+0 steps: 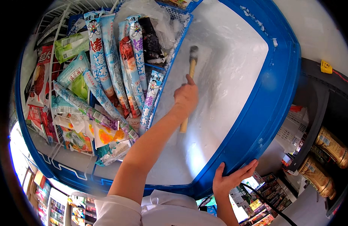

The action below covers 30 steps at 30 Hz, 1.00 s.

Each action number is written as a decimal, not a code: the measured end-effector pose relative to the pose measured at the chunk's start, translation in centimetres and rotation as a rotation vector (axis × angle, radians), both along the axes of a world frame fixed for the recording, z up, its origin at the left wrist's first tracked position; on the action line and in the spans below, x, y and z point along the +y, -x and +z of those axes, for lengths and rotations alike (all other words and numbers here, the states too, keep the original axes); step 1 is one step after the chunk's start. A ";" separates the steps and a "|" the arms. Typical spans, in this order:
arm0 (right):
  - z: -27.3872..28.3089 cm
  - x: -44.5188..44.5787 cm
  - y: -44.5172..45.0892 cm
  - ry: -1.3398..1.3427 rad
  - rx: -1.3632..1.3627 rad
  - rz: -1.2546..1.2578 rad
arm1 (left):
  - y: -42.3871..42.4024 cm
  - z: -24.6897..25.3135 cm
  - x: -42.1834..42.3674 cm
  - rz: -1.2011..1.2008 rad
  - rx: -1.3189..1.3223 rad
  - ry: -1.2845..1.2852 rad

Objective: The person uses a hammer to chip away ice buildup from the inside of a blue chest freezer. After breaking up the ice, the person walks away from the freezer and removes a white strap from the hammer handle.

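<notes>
My left hand (pixel 187 94) reaches down into a chest freezer and is closed round the wooden handle of a hammer (pixel 192 66), with a finger stretched along it. The hammer's dark head points away from me, over the frosted white inner wall (pixel 216 84). Its handle end sticks out below my fist. My right hand (pixel 229 179) lies against the blue freezer rim (pixel 241 124) at the near right corner, thumb spread from the fingers, holding nothing. Left of the hammer, a blue basket's frosty edge (pixel 178 42) borders the bare icy compartment.
Long packaged ice sticks (pixel 99 53) and other wrapped ices (pixel 72 45) fill the left side, around a white wire basket (pixel 59 36). Ice crumbs (pixel 275 42) lie on the far rim. Gold-coloured bottles (pixel 318 178) stand on a dark shelf at right. A black cable (pixel 267 202) hangs near my right hand.
</notes>
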State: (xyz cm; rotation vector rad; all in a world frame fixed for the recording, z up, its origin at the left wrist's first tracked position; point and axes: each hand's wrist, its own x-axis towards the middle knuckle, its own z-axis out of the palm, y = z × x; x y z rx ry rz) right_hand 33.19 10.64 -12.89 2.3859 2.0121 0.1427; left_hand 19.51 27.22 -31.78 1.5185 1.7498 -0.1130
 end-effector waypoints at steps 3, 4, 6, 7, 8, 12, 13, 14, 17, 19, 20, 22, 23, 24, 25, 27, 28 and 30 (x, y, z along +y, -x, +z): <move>-0.2 0.0 -0.1 -0.002 0.000 0.007 | -1.0 -0.2 -2.4 -0.155 -0.016 0.009; -0.1 0.0 -0.1 -0.003 -0.010 0.008 | -1.0 -0.1 -2.8 -0.217 -0.039 0.027; 0.0 0.0 -0.1 0.000 -0.024 0.002 | 0.9 -0.2 -2.5 -0.182 -0.027 0.053; 0.0 0.0 -0.1 0.003 -0.028 -0.006 | 1.5 0.0 -2.3 -0.165 -0.022 0.067; 0.1 0.0 -0.1 0.007 -0.034 -0.015 | 1.2 -0.3 -2.3 -0.109 -0.003 0.042; 0.0 0.1 -0.1 -0.004 -0.039 0.002 | -0.7 -0.6 -4.4 -0.076 0.064 -0.044; -0.1 0.0 -0.1 -0.004 -0.042 0.000 | -1.2 -0.2 -5.2 -0.124 0.076 -0.067; -0.2 -0.1 -0.2 -0.003 -0.045 -0.001 | -1.2 -0.1 -5.8 -0.167 0.073 -0.085; -0.2 -0.1 -0.3 0.001 -0.052 0.003 | 0.3 -0.1 -6.5 -0.247 0.068 -0.105; -0.1 -0.1 -0.2 0.002 -0.048 -0.004 | 1.8 -0.1 -5.4 -0.221 0.070 -0.086; -0.1 -0.1 -0.1 0.003 -0.045 -0.008 | 1.6 -0.2 -5.3 -0.167 0.071 -0.073; 0.1 -0.1 0.1 0.022 -0.035 -0.030 | 0.9 -0.1 -5.5 -0.051 0.076 -0.049; 0.1 -0.1 0.2 0.032 -0.030 -0.042 | 0.5 0.3 -6.0 -0.107 0.076 -0.063; 0.1 -0.2 0.1 0.029 -0.025 -0.042 | 0.1 1.1 -6.4 -0.166 0.076 -0.084; 0.2 -0.2 0.2 0.022 -0.016 -0.038 | 0.2 1.6 -6.5 -0.223 0.082 -0.107; 0.1 -0.2 0.3 0.023 -0.003 -0.042 | 0.8 2.0 -6.5 -0.291 0.032 -0.118; 0.1 -0.2 0.3 0.029 0.000 -0.048 | 1.2 2.1 -6.4 -0.328 0.006 -0.120; 0.1 -0.3 0.2 0.031 0.013 -0.062 | 2.6 2.1 -5.6 -0.235 -0.099 -0.054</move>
